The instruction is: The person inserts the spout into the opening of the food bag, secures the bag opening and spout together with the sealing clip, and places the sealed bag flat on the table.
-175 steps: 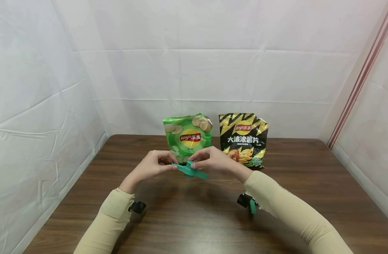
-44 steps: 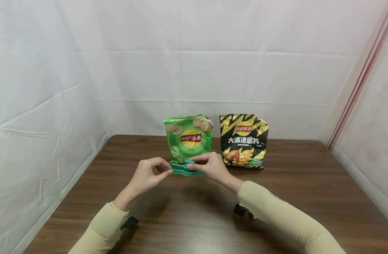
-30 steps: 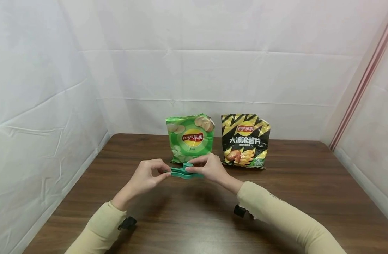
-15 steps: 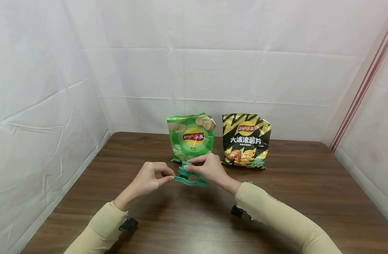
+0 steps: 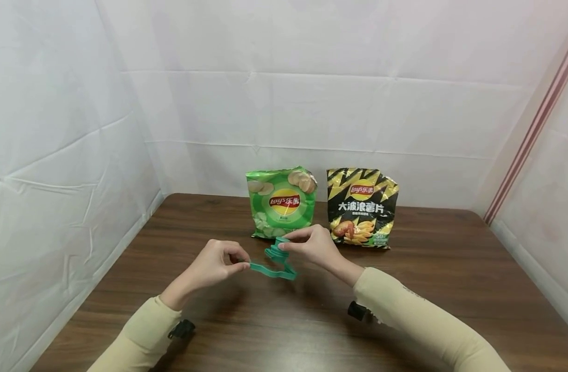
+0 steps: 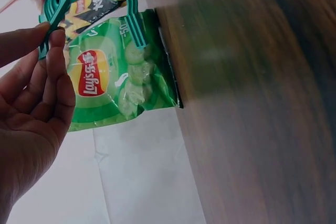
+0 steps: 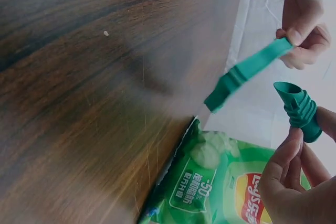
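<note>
Both hands hold a green bag clip with a round pouring spout, in front of the chip bags. In the head view my left hand (image 5: 214, 264) pinches the end of its long thin bar (image 5: 265, 270) between thumb and fingertips. My right hand (image 5: 317, 249) pinches the ridged spout (image 5: 277, 250) by its capped end. The bar stands apart from the spout part, bent at the right. In the right wrist view the spout's slanted wide mouth (image 7: 287, 88) faces away from the right fingers. Fingers hide part of the cap.
Behind the hands a green chip bag (image 5: 284, 201) stands upright, with a black and yellow chip bag (image 5: 362, 206) to its right. Both stand on the brown wooden table (image 5: 284, 325). White cloth (image 5: 312, 113) hangs at the back and sides.
The clip's two parts lay close together about a second ago. Now the bar has swung down and away from the spout, towards the person. Both chip bags stay in place.
</note>
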Action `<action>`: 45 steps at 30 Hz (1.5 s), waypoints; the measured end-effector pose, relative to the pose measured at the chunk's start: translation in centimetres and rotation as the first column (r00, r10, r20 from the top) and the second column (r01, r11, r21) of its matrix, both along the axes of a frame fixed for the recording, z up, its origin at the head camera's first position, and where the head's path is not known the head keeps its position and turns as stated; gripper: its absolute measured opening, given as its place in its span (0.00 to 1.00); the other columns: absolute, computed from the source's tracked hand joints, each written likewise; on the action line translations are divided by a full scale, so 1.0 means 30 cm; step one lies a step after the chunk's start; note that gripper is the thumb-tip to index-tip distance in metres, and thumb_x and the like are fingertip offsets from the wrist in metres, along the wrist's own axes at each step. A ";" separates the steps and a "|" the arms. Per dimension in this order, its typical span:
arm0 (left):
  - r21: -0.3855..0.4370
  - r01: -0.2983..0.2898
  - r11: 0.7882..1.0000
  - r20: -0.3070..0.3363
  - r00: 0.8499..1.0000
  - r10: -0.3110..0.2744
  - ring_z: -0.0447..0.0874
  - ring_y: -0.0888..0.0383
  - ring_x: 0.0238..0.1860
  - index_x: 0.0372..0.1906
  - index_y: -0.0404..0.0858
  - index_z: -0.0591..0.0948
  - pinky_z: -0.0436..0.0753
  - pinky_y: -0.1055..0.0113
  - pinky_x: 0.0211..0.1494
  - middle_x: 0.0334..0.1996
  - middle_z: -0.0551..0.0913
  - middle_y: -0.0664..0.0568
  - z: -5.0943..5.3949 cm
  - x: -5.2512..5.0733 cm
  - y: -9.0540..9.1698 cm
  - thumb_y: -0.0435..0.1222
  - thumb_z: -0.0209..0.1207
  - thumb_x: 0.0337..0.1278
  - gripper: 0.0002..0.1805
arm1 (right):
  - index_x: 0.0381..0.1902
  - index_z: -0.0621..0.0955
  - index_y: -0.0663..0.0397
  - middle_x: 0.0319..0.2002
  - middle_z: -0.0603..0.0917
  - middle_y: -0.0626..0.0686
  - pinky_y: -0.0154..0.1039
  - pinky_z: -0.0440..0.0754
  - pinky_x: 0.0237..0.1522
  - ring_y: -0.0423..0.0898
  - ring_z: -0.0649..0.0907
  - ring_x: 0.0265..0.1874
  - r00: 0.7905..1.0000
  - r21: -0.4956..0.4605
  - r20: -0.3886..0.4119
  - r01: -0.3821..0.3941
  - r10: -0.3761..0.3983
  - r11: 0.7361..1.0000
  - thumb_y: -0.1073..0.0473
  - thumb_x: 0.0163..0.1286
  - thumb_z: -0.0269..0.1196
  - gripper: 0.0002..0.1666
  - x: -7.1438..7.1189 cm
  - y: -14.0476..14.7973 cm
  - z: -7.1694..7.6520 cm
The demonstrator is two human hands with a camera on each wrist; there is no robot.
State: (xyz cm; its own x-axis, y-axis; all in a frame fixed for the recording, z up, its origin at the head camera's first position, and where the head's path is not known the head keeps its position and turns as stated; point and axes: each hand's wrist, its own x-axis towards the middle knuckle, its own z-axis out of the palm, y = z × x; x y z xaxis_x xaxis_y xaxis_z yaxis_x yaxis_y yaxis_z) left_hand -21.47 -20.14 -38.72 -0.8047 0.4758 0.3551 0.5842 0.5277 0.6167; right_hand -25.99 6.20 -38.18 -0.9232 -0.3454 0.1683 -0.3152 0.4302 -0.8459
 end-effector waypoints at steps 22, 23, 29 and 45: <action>-0.087 0.078 0.993 0.157 0.986 -0.064 0.77 0.65 0.22 0.28 0.41 0.87 0.76 0.72 0.27 0.25 0.86 0.57 -0.046 -0.037 -0.001 0.37 0.66 0.54 0.05 | 0.36 0.89 0.42 0.37 0.88 0.45 0.38 0.80 0.39 0.40 0.84 0.39 0.995 0.010 0.102 0.023 -0.024 1.000 0.46 0.50 0.74 0.15 -0.001 0.070 0.012; -0.092 0.083 0.992 0.157 0.985 -0.068 0.78 0.65 0.23 0.28 0.41 0.87 0.77 0.72 0.27 0.25 0.86 0.58 -0.046 -0.038 0.000 0.37 0.66 0.54 0.04 | 0.36 0.89 0.42 0.37 0.88 0.45 0.39 0.80 0.39 0.40 0.83 0.39 0.994 0.008 0.105 0.023 -0.024 1.000 0.46 0.51 0.74 0.15 0.001 0.071 0.013; -0.127 0.115 0.985 0.181 0.979 -0.091 0.81 0.66 0.24 0.28 0.42 0.87 0.80 0.71 0.29 0.25 0.86 0.57 -0.044 -0.045 0.002 0.36 0.66 0.53 0.03 | 0.37 0.89 0.43 0.37 0.88 0.47 0.50 0.81 0.40 0.42 0.84 0.34 0.993 -0.005 0.121 0.020 -0.019 1.000 0.46 0.51 0.74 0.16 0.007 0.074 0.019; -0.123 0.189 0.974 0.275 0.950 -0.149 0.83 0.62 0.26 0.27 0.45 0.87 0.81 0.69 0.31 0.24 0.85 0.62 -0.048 -0.091 0.022 0.39 0.69 0.50 0.02 | 0.40 0.88 0.41 0.42 0.87 0.46 0.38 0.80 0.39 0.43 0.83 0.44 0.988 -0.006 0.143 0.062 -0.061 0.998 0.44 0.50 0.74 0.19 -0.015 0.110 0.037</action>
State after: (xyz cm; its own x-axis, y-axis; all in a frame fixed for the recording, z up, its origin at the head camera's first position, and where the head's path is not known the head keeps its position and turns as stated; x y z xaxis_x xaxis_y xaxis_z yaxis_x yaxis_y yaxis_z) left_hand -24.21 -19.48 -40.17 -0.7630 0.6438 0.0583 0.5005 0.5312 0.6836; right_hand -26.43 9.49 -37.06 -0.9575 -0.2862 0.0371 -0.1646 0.4360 -0.8848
